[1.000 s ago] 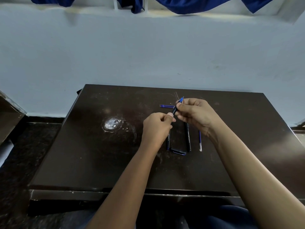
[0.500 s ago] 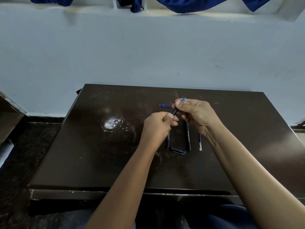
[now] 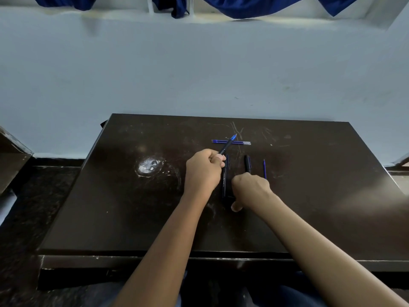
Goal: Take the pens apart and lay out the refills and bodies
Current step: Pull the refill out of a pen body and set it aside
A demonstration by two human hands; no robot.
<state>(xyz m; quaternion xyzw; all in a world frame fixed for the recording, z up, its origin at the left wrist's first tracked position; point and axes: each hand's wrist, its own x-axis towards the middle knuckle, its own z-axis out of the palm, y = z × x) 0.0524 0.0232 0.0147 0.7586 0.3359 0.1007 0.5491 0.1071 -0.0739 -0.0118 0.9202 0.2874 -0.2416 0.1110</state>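
A pen [image 3: 228, 145] is gripped in the fisted left hand [image 3: 204, 171] – tip raised; beside it the right hand [image 3: 251, 191] is curled knuckles-up on the desk [image 3: 132, 218], its grip hidden.

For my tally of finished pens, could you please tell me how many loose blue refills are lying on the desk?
3: two refills lie side by side across the far middle of the desk; one refill lies lengthwise just beyond the right hand. Others may hide under the hands.

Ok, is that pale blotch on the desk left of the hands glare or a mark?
Head view: the pale blotch looks like scuffed wear, not glare; soft sheen lies on the desk at right; wide-angle lens bows the edges; the pen stays sharp.
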